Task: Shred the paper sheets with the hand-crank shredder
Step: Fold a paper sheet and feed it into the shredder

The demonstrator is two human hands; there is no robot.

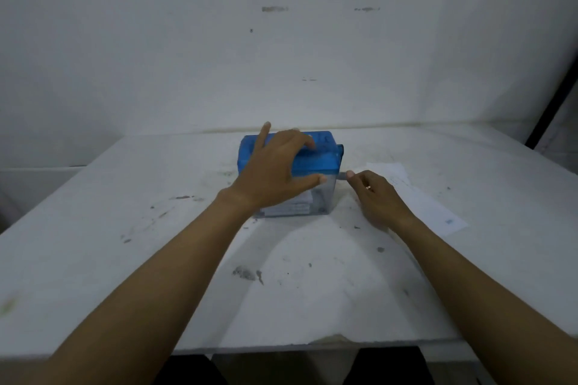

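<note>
Shredder (316, 162): blue lid over clear bin, standing upright at centre of worktop (125, 259), towards far edge, close to wall.

Worktop: white, scuffed, marked with dark smudges and specks. Wall (187, 40): white, stained, directly behind.

Paper sheets (419, 197): white, lying flat on worktop just right of shredder, partly covered by right hand. Small blue mark near front corner of sheets.

Bin contents: pale paper visible through clear wall below lid; detail blurred.

Left hand (275, 172): spread wide across lid from left front, fingers over top, thumb along front edge of lid, index finger raised clear. Pressing down rather than gripping.

Right hand (375, 197): beside right wall of bin, fingers curled, thumb and fingertips pinched together on small grey crank handle (342, 176) projecting at right side. Ring on one finger.

Crank hub (341, 148): blue, protruding from right end of lid, above handle.
</note>
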